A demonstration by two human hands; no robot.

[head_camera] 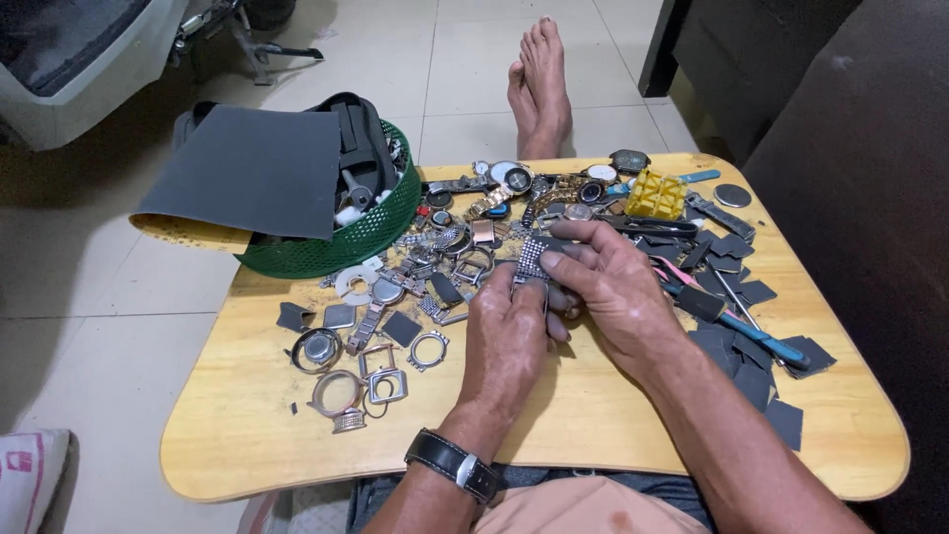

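My left hand [506, 341] and my right hand [611, 282] meet over the middle of a small wooden table [247, 425]. Together they grip a metal watch bracelet [534, 257] whose linked end sticks out above my fingers. A small dark square of sandpaper seems pressed against it under my right fingers. A black wristwatch [455, 465] is strapped on my left wrist.
Several watch cases, bezels and bands [395, 326] litter the table's left and back. A green basket [366, 232] under a large grey sandpaper sheet [252, 168] stands at back left. A yellow block [654, 195], blue-handled tools [751, 336] and dark sandpaper scraps [751, 376] lie at right. My bare feet [539, 84] rest beyond the table.
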